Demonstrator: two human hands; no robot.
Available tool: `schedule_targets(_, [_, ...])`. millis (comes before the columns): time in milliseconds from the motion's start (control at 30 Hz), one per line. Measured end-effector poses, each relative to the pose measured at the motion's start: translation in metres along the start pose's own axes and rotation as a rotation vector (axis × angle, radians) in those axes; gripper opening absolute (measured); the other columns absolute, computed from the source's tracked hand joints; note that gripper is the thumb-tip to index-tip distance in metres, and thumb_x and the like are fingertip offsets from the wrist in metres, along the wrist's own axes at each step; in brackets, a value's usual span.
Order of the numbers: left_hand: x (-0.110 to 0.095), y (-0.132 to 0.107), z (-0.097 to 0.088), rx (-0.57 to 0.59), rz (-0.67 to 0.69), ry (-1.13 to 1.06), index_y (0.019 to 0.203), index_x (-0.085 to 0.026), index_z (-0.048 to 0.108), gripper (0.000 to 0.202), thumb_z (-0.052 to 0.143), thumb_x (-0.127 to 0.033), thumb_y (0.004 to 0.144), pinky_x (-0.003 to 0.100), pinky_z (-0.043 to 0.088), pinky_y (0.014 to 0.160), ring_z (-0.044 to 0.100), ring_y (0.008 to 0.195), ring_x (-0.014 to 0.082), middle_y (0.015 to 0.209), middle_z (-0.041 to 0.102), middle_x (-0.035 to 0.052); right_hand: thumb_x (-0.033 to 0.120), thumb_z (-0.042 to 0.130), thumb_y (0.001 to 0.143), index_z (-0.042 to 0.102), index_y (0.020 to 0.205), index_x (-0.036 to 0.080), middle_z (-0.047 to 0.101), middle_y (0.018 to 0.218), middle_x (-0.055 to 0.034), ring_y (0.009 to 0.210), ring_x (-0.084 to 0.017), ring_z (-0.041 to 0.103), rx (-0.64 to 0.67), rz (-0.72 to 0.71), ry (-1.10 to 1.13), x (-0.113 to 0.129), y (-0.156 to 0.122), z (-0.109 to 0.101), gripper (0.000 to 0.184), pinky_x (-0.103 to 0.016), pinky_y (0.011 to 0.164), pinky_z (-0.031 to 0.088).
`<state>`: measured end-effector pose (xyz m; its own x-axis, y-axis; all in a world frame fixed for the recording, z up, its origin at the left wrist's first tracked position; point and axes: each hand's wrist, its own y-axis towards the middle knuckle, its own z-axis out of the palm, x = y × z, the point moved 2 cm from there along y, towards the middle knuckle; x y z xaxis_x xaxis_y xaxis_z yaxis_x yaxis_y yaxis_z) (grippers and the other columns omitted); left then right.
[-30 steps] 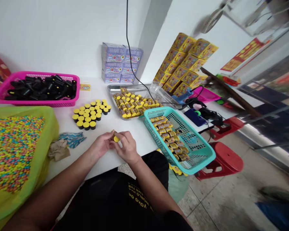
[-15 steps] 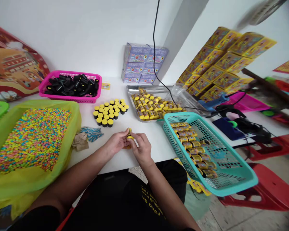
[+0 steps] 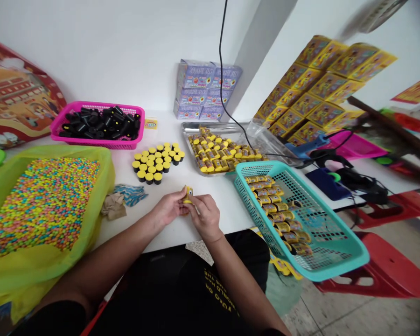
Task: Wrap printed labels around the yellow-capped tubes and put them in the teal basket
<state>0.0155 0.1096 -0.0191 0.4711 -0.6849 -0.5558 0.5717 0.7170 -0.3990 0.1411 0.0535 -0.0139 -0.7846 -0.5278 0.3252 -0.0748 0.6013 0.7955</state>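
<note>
Near the front edge of the white table, my left hand (image 3: 172, 205) and my right hand (image 3: 206, 214) are both closed on one small yellow-labelled canister (image 3: 189, 193). A printed picture shows on its upper part, and a yellow band runs below it. My fingers hide the rest. Behind my hands stands a cluster of black canisters with yellow lids (image 3: 156, 161). To the right, a metal tray (image 3: 210, 174) holds many yellow-labelled canisters, and a turquoise basket (image 3: 331, 261) holds rows of similar ones.
On the left sits a yellow-lined bin (image 3: 107, 163) of colourful candies, behind it a pink basket (image 3: 98, 143) of black canisters. A crumpled brown paper (image 3: 114, 206) and a striped cloth (image 3: 130, 194) lie beside the bin. Purple boxes (image 3: 206, 91) and yellow boxes (image 3: 311, 88) are stacked behind.
The canister has turned in my fingers, so its printed picture now shows more plainly. The whole view has shifted slightly. Both hands stay in nearly the same place.
</note>
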Motion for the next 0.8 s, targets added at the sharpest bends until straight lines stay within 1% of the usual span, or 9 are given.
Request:
schedule_targets(100, [-0.0035,-0.0019,0.0017,-0.002,0.016,-0.004,0.084,-0.011,0.069,0.015,0.070,-0.026,0.082,0.026,0.049,0.062,0.060,0.064,0.0125,0.076,0.065,0.0052,0.026,0.069,0.086,0.060,0.124,0.022,0.065,0.094,-0.0084,0.085,-0.021,0.061,-0.042,0.090,0.055,0.0004,-0.0007,-0.0018,0.039,-0.037,0.073,0.055])
schedule_targets(167, [-0.0049,-0.0023,0.0024,0.009,0.014,-0.016,0.087,-0.010,0.070,0.013,0.070,-0.023,0.082,0.026,0.050,0.064,0.061,0.066,0.0132,0.078,0.067,0.0063,0.026,0.068,0.087,0.061,0.123,0.023,0.064,0.093,-0.0078,0.084,-0.020,0.061,-0.052,0.128,0.084,0.0008,-0.0005,-0.0024,0.036,-0.036,0.072,0.056])
schedule_targets(267, [-0.0055,-0.0019,0.0021,0.010,0.019,-0.030,0.087,-0.011,0.070,0.013,0.071,-0.021,0.081,0.027,0.051,0.066,0.062,0.067,0.0135,0.080,0.068,0.0066,0.023,0.064,0.090,0.064,0.120,0.023,0.065,0.090,-0.0072,0.082,-0.020,0.061,-0.037,0.128,0.084,0.0017,0.0011,-0.0027,0.030,-0.035,0.071,0.056])
schedule_targets(400, [-0.0031,-0.0008,0.0007,0.009,0.036,-0.029,0.081,-0.012,0.068,0.019,0.077,-0.028,0.076,0.026,0.049,0.063,0.060,0.061,0.0121,0.073,0.065,0.0035,0.020,0.063,0.089,0.067,0.117,0.024,0.067,0.090,-0.0074,0.081,-0.020,0.060,-0.010,0.083,0.077,0.0040,0.0032,-0.0015,0.028,-0.036,0.072,0.055])
schedule_targets(567, [0.0017,0.0002,-0.0008,-0.017,0.033,-0.036,0.079,-0.012,0.068,0.023,0.083,-0.026,0.068,0.026,0.048,0.063,0.059,0.060,0.0116,0.071,0.065,0.0026,0.018,0.065,0.088,0.070,0.107,0.024,0.067,0.087,-0.0053,0.081,-0.019,0.062,-0.043,0.176,0.205,0.0042,0.0032,0.0009,0.021,-0.035,0.071,0.055])
schedule_targets(667, [0.0011,-0.0010,0.0005,-0.016,0.026,-0.027,0.080,-0.012,0.068,0.023,0.082,-0.028,0.070,0.026,0.047,0.063,0.058,0.060,0.0119,0.071,0.065,0.0027,0.018,0.066,0.087,0.070,0.105,0.025,0.067,0.085,-0.0044,0.080,-0.019,0.061,-0.044,0.186,0.206,0.0043,0.0038,0.0006,0.019,-0.035,0.071,0.054])
schedule_targets(800, [-0.0010,-0.0037,0.0033,-0.007,0.013,-0.046,0.084,-0.013,0.069,0.020,0.080,-0.026,0.072,0.028,0.048,0.067,0.061,0.065,0.0130,0.076,0.067,0.0041,0.022,0.067,0.087,0.070,0.108,0.024,0.067,0.088,-0.0051,0.082,-0.019,0.062,-0.030,0.242,0.232,0.0033,0.0048,-0.0023,0.022,-0.037,0.074,0.055])
